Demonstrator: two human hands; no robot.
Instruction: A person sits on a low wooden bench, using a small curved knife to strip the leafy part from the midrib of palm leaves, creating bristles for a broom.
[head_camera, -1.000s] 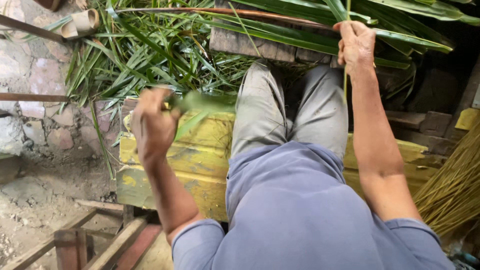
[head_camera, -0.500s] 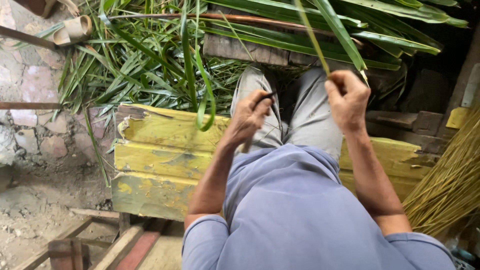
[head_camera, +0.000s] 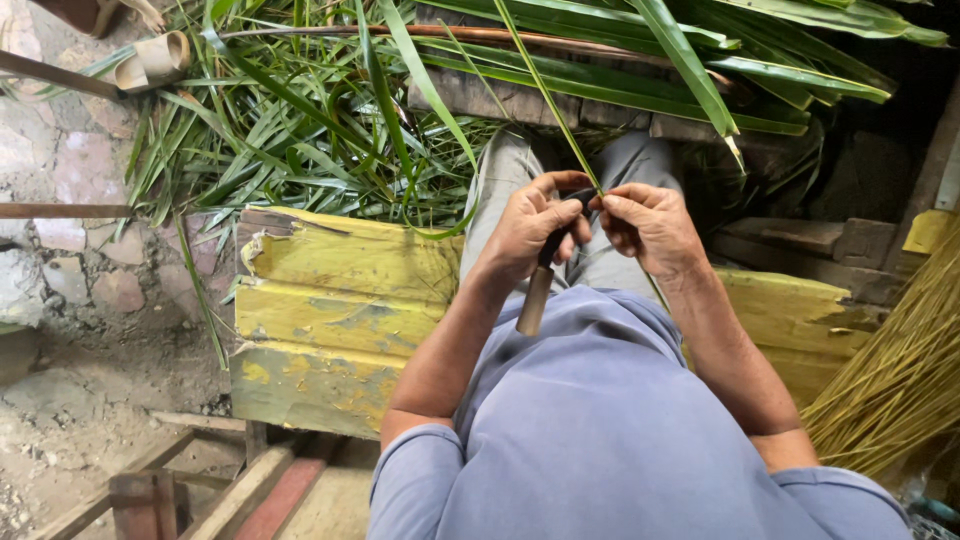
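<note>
My left hand (head_camera: 528, 228) grips a small knife with a wooden handle (head_camera: 534, 298), the handle pointing down toward my lap. My right hand (head_camera: 652, 226) pinches a long green palm leaflet (head_camera: 548, 98) that rises up and away from my fingers. Both hands meet close together above my knees, with the knife's blade end at the leaflet's base. I sit on a worn yellow wooden bench (head_camera: 335, 320), wearing grey trousers and a blue shirt.
A heap of cut green palm leaves (head_camera: 300, 130) lies ahead and to the left. A bundle of yellow-tan leaf ribs (head_camera: 900, 370) leans at the right. Bricks and wood planks (head_camera: 800, 240) sit beyond my knees. A curled strip (head_camera: 155, 60) lies at top left.
My left hand swung in from the far left to the centre with the knife. My right hand came down from the leaves, bringing a leaflet to meet it.
</note>
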